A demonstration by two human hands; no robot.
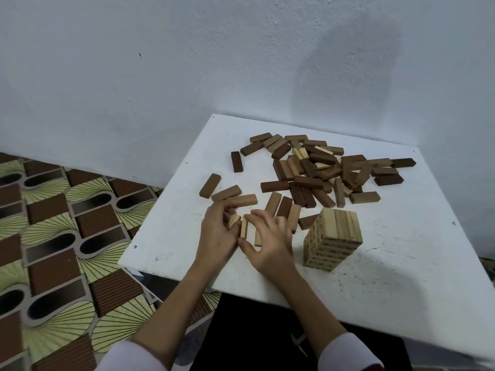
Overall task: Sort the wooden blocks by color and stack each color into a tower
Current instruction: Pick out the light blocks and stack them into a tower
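Here the left hand [218,231] and right hand [270,241] each apparently pinch pale blocks [243,228] with curled fingers, beside the pale tower [333,241].

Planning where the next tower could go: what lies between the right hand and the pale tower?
In the head view, bare white table separates the right hand from the pale tower.

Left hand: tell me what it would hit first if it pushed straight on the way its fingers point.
Probably the medium-brown wooden block lying crosswise just beyond the left hand; depth is unclear.
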